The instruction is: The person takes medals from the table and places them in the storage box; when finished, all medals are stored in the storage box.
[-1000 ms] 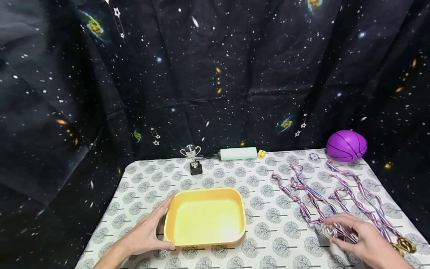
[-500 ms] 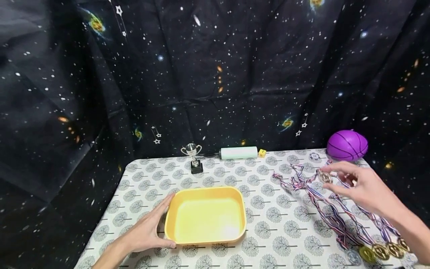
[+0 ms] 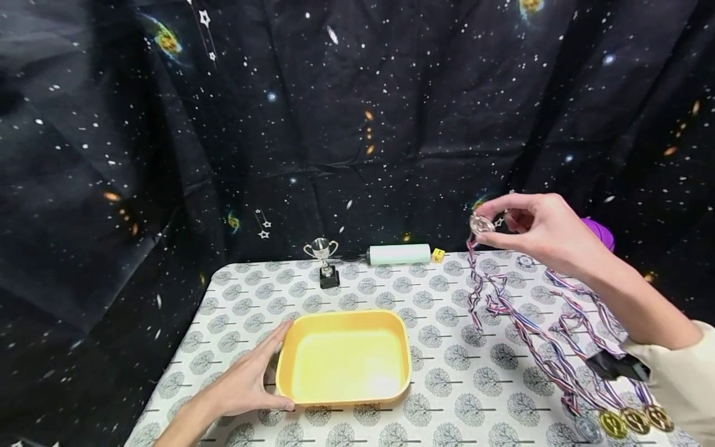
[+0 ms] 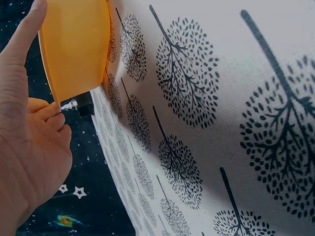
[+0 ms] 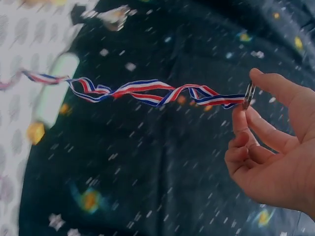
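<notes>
My right hand (image 3: 544, 233) is raised over the far right part of the table and pinches a silver medal (image 3: 481, 224) between thumb and fingertips. From the medal hangs a twisted red, white and blue ribbon (image 5: 157, 91), its tail dangling above the cloth in the head view. At the left end of a yellow rectangular tray (image 3: 346, 321), my left hand (image 3: 237, 382) grips the side, thumb by the front corner and fingers by the back one. Nothing shows inside the tray. In the left wrist view the fingertips bend at the edge of the tray (image 4: 76, 49).
Several more medals, such as a gold one (image 3: 612, 424), lie at the front right, ribbons (image 3: 536, 335) stretching back. A small trophy cup (image 3: 328, 276), a pale green cylinder (image 3: 399, 254) and a yellow lettered cube (image 3: 438, 255) line the back. My arm partly hides a purple ball (image 3: 603, 233).
My right hand has lifted the silver medal from the front right pile, moving up, back and to the left, its ribbon trailing clear of the others. My left hand stays at the tray.
</notes>
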### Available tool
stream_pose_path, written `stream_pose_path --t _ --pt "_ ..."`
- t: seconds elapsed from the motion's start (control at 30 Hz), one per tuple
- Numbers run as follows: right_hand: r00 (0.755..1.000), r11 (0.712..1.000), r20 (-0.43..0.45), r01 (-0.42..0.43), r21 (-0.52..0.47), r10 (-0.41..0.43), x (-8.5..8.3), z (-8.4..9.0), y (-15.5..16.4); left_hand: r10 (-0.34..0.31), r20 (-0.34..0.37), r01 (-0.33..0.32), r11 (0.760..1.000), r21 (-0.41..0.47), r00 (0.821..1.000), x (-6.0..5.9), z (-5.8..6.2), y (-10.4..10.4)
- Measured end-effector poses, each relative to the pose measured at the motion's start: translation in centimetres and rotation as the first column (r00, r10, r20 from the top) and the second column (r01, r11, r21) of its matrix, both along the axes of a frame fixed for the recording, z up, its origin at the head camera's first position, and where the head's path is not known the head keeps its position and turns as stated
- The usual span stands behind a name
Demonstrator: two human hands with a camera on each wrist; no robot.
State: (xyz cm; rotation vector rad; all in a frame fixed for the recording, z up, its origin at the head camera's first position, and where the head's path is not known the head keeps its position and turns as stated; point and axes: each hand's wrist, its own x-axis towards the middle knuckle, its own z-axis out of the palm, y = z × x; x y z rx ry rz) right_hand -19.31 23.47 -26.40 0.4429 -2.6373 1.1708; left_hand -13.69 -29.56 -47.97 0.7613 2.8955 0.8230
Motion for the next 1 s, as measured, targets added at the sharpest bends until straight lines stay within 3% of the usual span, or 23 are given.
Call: stream_pose_path --t 0.23,0.5,0.8,1.0 --pt "0.996 0.996 -0.025 -0.087 -0.013 0.087 -0.1 3.3 -5.2 -0.011 -0.020 0.011 1.000 -0.010 1.000 -0.2 0.1 -0.2" --pt "0.971 0.973 -0.068 -0.231 -0.019 0.230 -0.6 4.9 -9.4 -0.023 -0.029 0.022 1.000 -0.020 0.999 -0.2 0.0 0.0" --pt "0.955 0.956 -0.047 -0.294 -0.011 0.294 -0.9 4.9 -11.0 -0.016 -0.015 0.016 1.000 -0.018 1.000 -0.1 0.3 0.0" --pt "0.945 0.945 0.036 -0.327 0.011 0.326 -1.2 2.4 -12.5 -0.013 -0.009 0.013 1.000 -0.022 1.000 -0.1 0.3 0.0"
